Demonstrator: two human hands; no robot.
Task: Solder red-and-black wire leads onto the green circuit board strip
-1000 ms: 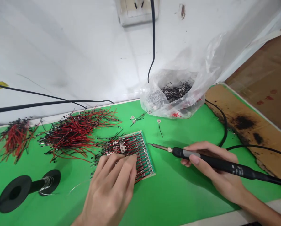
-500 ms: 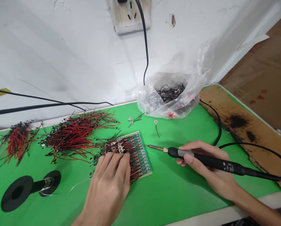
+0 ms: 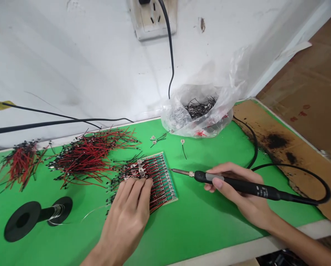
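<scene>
Your left hand (image 3: 126,210): open, fingers flat, pressing red-and-black wires (image 3: 143,171) onto the green circuit board (image 3: 171,194), centre of the bench. Your right hand (image 3: 244,201): closed around a soldering iron (image 3: 254,189), tip just right of the board.

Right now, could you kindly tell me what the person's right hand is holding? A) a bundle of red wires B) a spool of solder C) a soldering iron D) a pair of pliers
C: the right hand grips the black soldering iron by its handle, with the metal tip pointing toward the circuit board.
</scene>
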